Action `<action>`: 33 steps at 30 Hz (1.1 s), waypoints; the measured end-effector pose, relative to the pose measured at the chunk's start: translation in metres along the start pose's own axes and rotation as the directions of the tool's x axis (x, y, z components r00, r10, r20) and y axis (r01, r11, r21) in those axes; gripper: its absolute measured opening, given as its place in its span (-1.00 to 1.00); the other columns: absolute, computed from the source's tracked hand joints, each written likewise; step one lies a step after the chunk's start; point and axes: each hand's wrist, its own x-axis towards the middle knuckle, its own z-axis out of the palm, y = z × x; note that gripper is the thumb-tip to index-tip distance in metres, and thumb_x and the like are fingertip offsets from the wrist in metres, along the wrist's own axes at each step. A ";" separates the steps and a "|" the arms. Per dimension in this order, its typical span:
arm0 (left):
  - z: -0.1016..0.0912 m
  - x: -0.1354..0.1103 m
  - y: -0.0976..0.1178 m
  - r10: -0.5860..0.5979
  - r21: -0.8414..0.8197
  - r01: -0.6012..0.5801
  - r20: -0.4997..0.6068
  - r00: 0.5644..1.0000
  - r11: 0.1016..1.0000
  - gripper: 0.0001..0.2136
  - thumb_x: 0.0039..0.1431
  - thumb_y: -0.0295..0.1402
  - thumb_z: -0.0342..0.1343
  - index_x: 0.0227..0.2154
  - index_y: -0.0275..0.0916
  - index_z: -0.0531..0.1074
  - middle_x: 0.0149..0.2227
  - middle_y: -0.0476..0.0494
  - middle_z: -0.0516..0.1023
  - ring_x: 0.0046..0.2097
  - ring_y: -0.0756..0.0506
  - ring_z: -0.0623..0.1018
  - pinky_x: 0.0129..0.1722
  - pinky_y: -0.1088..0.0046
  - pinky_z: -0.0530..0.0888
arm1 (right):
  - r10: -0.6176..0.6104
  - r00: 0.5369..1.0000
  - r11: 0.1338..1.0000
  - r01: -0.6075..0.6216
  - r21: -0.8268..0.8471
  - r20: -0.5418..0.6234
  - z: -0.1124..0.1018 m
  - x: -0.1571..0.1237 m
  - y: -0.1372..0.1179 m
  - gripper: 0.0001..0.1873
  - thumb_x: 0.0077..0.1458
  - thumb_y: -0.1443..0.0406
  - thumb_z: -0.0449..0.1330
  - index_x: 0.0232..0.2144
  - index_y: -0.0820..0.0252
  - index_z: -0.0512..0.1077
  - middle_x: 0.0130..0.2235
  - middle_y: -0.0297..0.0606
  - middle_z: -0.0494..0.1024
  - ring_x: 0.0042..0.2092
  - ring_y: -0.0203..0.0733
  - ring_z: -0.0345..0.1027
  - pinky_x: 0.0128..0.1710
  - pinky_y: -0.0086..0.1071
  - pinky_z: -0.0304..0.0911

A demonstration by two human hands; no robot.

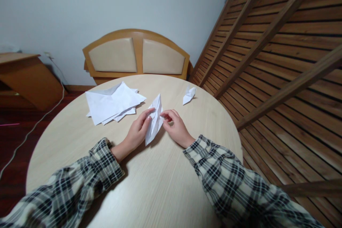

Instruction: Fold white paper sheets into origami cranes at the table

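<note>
Between my hands is a white folded paper (154, 124), long and pointed at both ends, with creases and flaps down its middle. My left hand (139, 127) grips its left edge, thumb on the near face. On the right side, my right hand (175, 124) pinches the paper's edge between thumb and curled fingers. The paper is held tilted just over the round table (160, 192). A small folded paper figure (189, 95) rests farther back on the right.
A loose pile of white paper sheets (114, 101) lies on the table's left side. Behind stands a wooden headboard (139, 53) with cream panels. Wooden slats (280, 78) lean along the right. A white cable (34, 128) runs over the floor near a brown desk (26, 71).
</note>
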 end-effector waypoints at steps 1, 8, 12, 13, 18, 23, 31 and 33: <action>0.001 0.000 -0.001 -0.001 0.002 0.001 0.007 1.000 1.000 -0.65 0.37 -0.27 -0.04 0.14 -0.25 0.35 0.16 -0.29 0.47 0.16 -0.19 0.47 0.18 0.14 0.39 | 0.005 1.000 1.000 -0.005 0.004 -0.001 0.001 -0.001 0.000 -0.71 0.11 0.51 0.12 -0.14 0.10 0.42 -0.14 -0.27 0.40 -0.20 -0.28 0.36 -0.11 -0.29 0.40; 0.003 -0.002 0.000 0.030 -0.030 -0.028 0.087 0.996 0.999 -0.52 0.26 -0.24 0.13 0.21 -0.21 0.26 0.20 -0.32 0.39 0.19 -0.24 0.42 0.16 0.11 0.38 | 0.031 1.000 0.997 -0.031 0.076 -0.005 0.004 -0.002 -0.003 -0.81 0.19 0.36 0.20 -0.13 0.07 0.46 -0.11 -0.25 0.46 -0.12 -0.23 0.39 -0.12 -0.29 0.39; 0.002 -0.002 0.003 0.018 0.007 -0.019 0.105 0.994 1.000 -0.53 0.27 -0.28 0.11 0.22 -0.20 0.26 0.15 -0.28 0.44 -0.04 -0.16 0.52 -0.07 0.24 0.49 | 0.023 0.998 0.997 -0.018 0.079 -0.062 0.002 0.000 -0.003 -0.81 0.17 0.39 0.21 -0.15 0.09 0.50 -0.13 -0.26 0.52 -0.07 -0.21 0.40 -0.11 -0.29 0.36; 0.001 -0.001 0.004 0.000 0.029 -0.003 0.098 0.995 1.000 -0.55 0.27 -0.28 0.10 0.20 -0.20 0.28 0.11 -0.26 0.48 -0.15 -0.12 0.52 -0.16 0.28 0.49 | 0.027 0.997 0.996 -0.021 0.085 -0.075 0.001 0.000 -0.002 -0.80 0.17 0.39 0.21 -0.15 0.09 0.51 -0.13 -0.25 0.53 -0.07 -0.21 0.41 -0.10 -0.29 0.36; 0.000 0.000 0.003 -0.070 0.064 0.070 0.010 0.997 0.996 -0.63 0.29 -0.27 0.08 0.12 -0.24 0.37 -0.06 -0.19 0.57 -0.31 -0.04 0.48 -0.29 0.39 0.44 | 0.035 0.995 0.993 -0.024 0.115 -0.097 0.000 0.000 -0.002 -0.79 0.18 0.37 0.22 -0.12 0.10 0.53 -0.12 -0.24 0.55 -0.11 -0.22 0.41 -0.10 -0.29 0.37; 0.000 0.002 0.003 -0.056 0.048 0.058 -0.043 0.997 0.997 -0.70 0.36 -0.25 -0.05 0.02 -0.26 0.42 -0.08 -0.22 0.59 -0.20 -0.10 0.54 -0.19 0.34 0.48 | 0.049 0.994 0.994 -0.040 0.102 -0.093 0.002 -0.001 -0.002 -0.74 0.16 0.38 0.23 -0.08 0.09 0.50 -0.13 -0.26 0.53 -0.20 -0.24 0.38 -0.13 -0.27 0.38; -0.001 0.006 -0.001 -0.103 0.013 0.105 -0.085 0.991 0.994 -0.84 0.30 -0.26 0.04 -0.23 -0.23 0.44 -0.28 -0.12 0.55 -0.27 -0.09 0.52 -0.28 0.37 0.49 | 0.129 0.986 0.973 -0.106 0.205 -0.104 0.007 0.000 0.010 -0.35 0.13 0.33 0.24 0.25 0.07 0.19 -0.23 -0.29 0.46 -0.21 -0.23 0.40 -0.12 -0.26 0.40; -0.003 0.007 -0.003 -0.053 0.036 0.058 -0.135 0.989 0.998 -0.85 0.26 -0.26 0.09 -0.31 -0.22 0.44 -0.15 -0.18 0.53 -0.08 -0.15 0.52 -0.08 0.25 0.50 | 0.124 0.987 0.974 -0.103 0.201 -0.099 0.006 0.001 0.011 -0.45 0.14 0.31 0.23 0.18 0.09 0.29 -0.19 -0.26 0.48 -0.21 -0.22 0.40 -0.14 -0.25 0.40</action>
